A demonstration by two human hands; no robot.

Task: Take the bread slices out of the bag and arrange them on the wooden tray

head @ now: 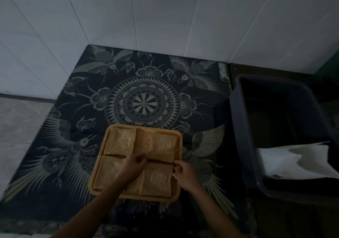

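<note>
Four square, coarse-crumbed bread slices (120,141) lie flat on the rounded-corner wooden tray (180,164) atop a dark patterned cloth (146,100). The left hand (133,166) and right hand (184,173) pinch the near-right slice (156,181) by its far corners.

The wooden tray (178,166) lay on the patterned cloth (73,146), at its near middle. Four bread slices lay in the tray: the far-left slice (120,141), the far-right slice (163,147), the near-left slice (107,172) and the near-right slice (156,181). The left hand (133,166) lay over the middle of the tray, between the two near slices, and the right hand (185,176) was at the tray's right edge, touching the near-right slice. To the right of the cloth stood a bin (244,127), with a bag (293,161) in its near part.
</note>
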